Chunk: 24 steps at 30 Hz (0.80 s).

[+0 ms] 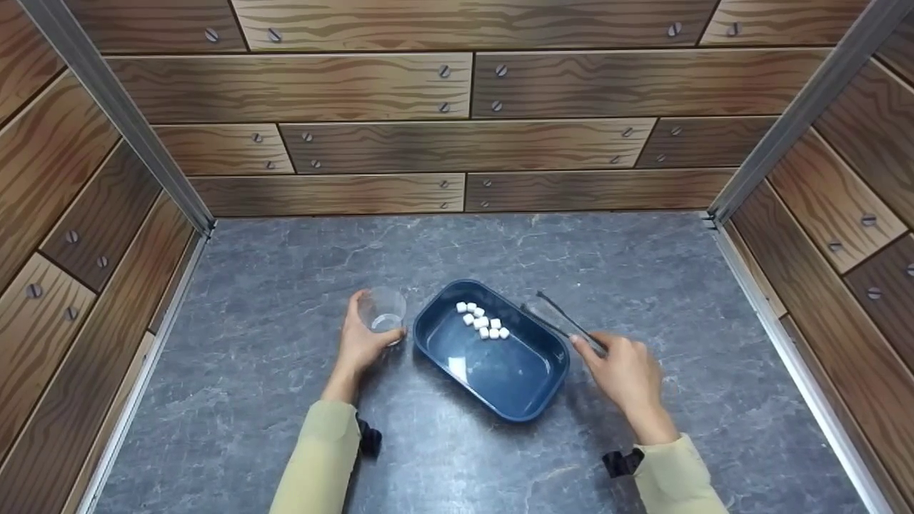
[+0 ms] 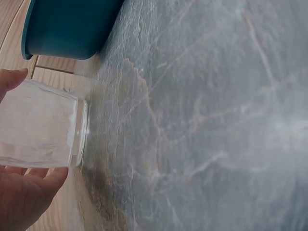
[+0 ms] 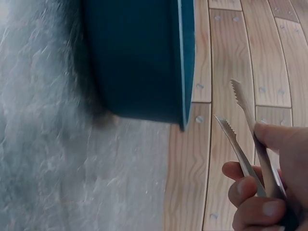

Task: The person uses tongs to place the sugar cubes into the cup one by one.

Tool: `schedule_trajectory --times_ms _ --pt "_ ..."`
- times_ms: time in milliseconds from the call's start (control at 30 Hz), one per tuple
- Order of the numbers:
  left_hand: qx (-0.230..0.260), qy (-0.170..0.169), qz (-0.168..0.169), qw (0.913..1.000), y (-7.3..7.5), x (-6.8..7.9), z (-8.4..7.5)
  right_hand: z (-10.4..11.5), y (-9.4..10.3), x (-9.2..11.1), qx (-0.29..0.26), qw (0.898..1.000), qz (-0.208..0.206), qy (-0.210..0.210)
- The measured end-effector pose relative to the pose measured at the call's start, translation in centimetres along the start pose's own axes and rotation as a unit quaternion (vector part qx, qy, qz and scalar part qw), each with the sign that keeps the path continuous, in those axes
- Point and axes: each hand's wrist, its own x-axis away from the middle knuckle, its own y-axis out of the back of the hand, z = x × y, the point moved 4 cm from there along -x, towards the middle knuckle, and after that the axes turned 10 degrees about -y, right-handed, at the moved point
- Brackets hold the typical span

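My left hand [image 1: 363,343] grips a clear cup [image 2: 38,126] round its sides, thumb and fingers on opposite walls. The cup stands upright on the grey surface, left of a blue tray [image 1: 493,378]. In my right hand [image 1: 628,368] is a pair of metal tongs [image 3: 250,144], pinched between thumb and fingers. Their serrated tips are spread apart with nothing between them, near the tray's right rim. Several small white cubes [image 1: 482,323] lie together in the far left part of the tray.
The grey marbled tabletop [image 1: 285,285] is enclosed by wood-patterned panels [image 1: 457,143] at the back and both sides. Metal posts [image 1: 778,121] run along the corners. A black wrist strap [image 1: 621,462] shows by each sleeve.
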Motion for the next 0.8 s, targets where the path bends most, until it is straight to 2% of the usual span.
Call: schedule_trajectory --times_ms 267,533,667,800 --pt "0.009 0.008 0.001 0.9999 -0.1 0.1 -0.1 1.8 -0.9 0.8 0.025 0.998 -0.012 0.063" --pt "0.003 0.017 0.005 0.9998 -0.1 0.2 0.1 2.6 -1.8 1.6 0.091 0.993 0.026 0.077" --pt "0.003 0.011 0.002 0.9999 -0.1 0.2 0.0 3.0 -1.9 1.8 0.124 0.988 0.021 0.09" --pt "0.009 0.007 0.003 0.9999 -0.1 0.2 0.0 3.1 -2.0 1.8 0.135 0.987 0.016 0.084"
